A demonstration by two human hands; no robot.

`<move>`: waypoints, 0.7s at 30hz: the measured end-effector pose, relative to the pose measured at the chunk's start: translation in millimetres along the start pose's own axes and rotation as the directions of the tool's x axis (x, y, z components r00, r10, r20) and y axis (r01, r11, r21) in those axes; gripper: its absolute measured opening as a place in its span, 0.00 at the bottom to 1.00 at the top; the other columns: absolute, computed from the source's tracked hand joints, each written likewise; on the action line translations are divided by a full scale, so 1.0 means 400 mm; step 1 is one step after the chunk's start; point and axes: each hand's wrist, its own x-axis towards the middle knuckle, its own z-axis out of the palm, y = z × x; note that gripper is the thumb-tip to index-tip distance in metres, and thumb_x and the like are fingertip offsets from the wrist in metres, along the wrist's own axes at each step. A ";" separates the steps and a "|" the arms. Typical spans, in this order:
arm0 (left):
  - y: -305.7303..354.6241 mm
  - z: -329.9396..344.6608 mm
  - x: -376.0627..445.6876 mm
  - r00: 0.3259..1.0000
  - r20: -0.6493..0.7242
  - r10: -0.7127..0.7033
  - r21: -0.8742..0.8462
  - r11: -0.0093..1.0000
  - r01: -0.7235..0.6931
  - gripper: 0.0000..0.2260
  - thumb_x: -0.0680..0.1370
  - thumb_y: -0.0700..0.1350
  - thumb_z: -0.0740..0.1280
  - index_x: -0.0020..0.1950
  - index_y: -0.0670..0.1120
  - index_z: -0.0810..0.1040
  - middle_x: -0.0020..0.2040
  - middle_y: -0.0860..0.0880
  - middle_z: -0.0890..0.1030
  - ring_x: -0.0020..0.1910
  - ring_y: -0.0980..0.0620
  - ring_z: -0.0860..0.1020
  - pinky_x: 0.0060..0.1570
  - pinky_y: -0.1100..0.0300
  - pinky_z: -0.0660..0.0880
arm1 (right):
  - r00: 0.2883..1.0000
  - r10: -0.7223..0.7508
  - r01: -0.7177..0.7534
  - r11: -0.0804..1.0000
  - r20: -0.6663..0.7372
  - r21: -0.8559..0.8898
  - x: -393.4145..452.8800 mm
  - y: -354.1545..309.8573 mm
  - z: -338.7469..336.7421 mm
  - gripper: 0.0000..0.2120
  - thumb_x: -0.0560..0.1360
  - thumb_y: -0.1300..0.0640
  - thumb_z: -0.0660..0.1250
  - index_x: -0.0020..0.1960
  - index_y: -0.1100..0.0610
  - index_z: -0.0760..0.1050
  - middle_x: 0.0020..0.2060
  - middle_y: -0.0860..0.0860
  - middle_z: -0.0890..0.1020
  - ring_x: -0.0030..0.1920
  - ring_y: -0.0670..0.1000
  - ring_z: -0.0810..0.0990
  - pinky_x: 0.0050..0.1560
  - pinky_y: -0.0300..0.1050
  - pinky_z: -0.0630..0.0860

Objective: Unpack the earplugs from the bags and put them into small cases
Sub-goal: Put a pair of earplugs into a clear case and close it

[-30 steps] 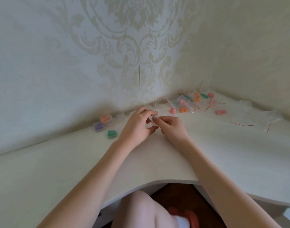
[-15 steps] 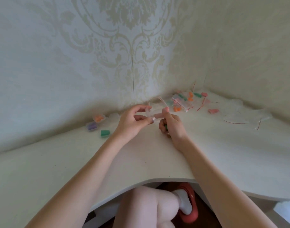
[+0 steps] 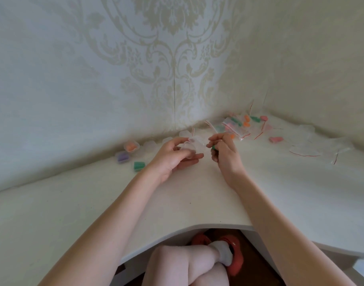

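Observation:
My left hand holds a small clear case just above the white desk, thumb on top and fingers underneath. My right hand is close to its right, fingers curled around a green earplug, with thumb and forefinger at the case's clear far edge. Three filled cases lie to the left: orange, purple and green. A heap of zip bags with coloured earplugs sits in the corner.
Clear empty cases line the wall behind my hands. Flat empty bags with red strips lie at the right, and loose pink earplugs sit near them. Wallpapered walls close in the desk at the back and right. My knees show below the desk's cut-out.
My hands have drawn slightly apart. The green earplug now shows in my right hand's fingers. My left hand's lower fingers have straightened under the case.

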 end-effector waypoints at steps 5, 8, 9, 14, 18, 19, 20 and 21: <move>0.010 0.003 -0.002 1.000 -0.013 0.026 -0.067 0.997 -0.027 0.10 0.79 0.37 0.64 0.60 0.39 0.74 0.46 0.45 0.78 0.44 0.47 0.84 0.44 0.60 0.81 | 0.995 -0.101 0.102 0.992 0.020 -0.072 -0.014 0.009 -0.001 0.07 0.81 0.65 0.54 0.50 0.55 0.66 0.41 0.51 0.82 0.32 0.44 0.72 0.33 0.35 0.69; 0.008 0.008 -0.004 0.998 -0.054 0.021 -0.020 1.000 -0.023 0.08 0.80 0.41 0.63 0.55 0.38 0.75 0.46 0.45 0.78 0.40 0.47 0.84 0.40 0.59 0.81 | 0.995 -0.103 0.104 0.994 0.014 -0.045 -0.014 0.007 -0.002 0.06 0.79 0.66 0.60 0.48 0.56 0.66 0.43 0.52 0.83 0.32 0.43 0.76 0.32 0.36 0.70; 0.009 0.010 -0.004 0.997 -0.077 0.023 -0.008 1.000 -0.024 0.07 0.80 0.41 0.63 0.53 0.38 0.75 0.46 0.44 0.77 0.39 0.47 0.84 0.39 0.58 0.82 | 0.994 -0.107 0.107 0.993 0.016 -0.041 -0.015 0.005 -0.002 0.07 0.78 0.66 0.62 0.47 0.56 0.68 0.43 0.51 0.83 0.32 0.43 0.77 0.32 0.36 0.70; 0.003 0.012 -0.002 0.984 -0.163 0.078 0.088 0.994 -0.064 0.08 0.79 0.44 0.65 0.46 0.40 0.76 0.41 0.44 0.78 0.32 0.48 0.83 0.32 0.59 0.80 | 0.992 -0.128 0.128 0.992 0.010 -0.012 -0.026 -0.018 -0.008 0.08 0.74 0.67 0.68 0.44 0.55 0.79 0.34 0.47 0.79 0.31 0.44 0.80 0.34 0.34 0.75; -0.005 0.017 -0.001 0.984 -0.167 0.067 0.099 0.994 -0.051 0.09 0.79 0.45 0.66 0.50 0.39 0.75 0.38 0.43 0.82 0.32 0.47 0.83 0.30 0.60 0.78 | 0.991 -0.061 0.045 0.991 0.122 0.126 -0.036 -0.028 -0.002 0.08 0.74 0.68 0.67 0.50 0.58 0.79 0.35 0.53 0.79 0.31 0.46 0.79 0.36 0.35 0.76; -0.006 0.019 -0.002 0.986 -0.151 0.067 0.119 0.992 -0.049 0.08 0.78 0.45 0.67 0.49 0.40 0.75 0.38 0.43 0.83 0.32 0.47 0.83 0.28 0.61 0.77 | 0.988 -0.053 0.030 0.988 0.142 0.154 -0.037 -0.031 -0.001 0.09 0.74 0.69 0.67 0.51 0.58 0.77 0.36 0.53 0.79 0.31 0.47 0.80 0.36 0.37 0.77; -0.006 0.020 -0.004 0.989 -0.132 0.066 0.153 0.987 -0.045 0.07 0.78 0.45 0.67 0.48 0.42 0.73 0.37 0.44 0.83 0.32 0.47 0.83 0.26 0.62 0.75 | 0.987 -0.051 0.023 0.984 0.155 0.177 -0.038 -0.032 -0.002 0.09 0.74 0.69 0.67 0.51 0.59 0.74 0.36 0.53 0.80 0.31 0.48 0.80 0.36 0.38 0.78; -0.006 0.023 -0.007 0.992 -0.115 0.061 0.191 0.981 -0.038 0.08 0.77 0.45 0.68 0.46 0.44 0.71 0.35 0.45 0.84 0.32 0.48 0.83 0.24 0.64 0.72 | 0.985 -0.055 0.023 0.982 0.167 0.189 -0.040 -0.034 -0.003 0.09 0.74 0.70 0.67 0.50 0.59 0.72 0.37 0.54 0.80 0.32 0.50 0.80 0.36 0.40 0.78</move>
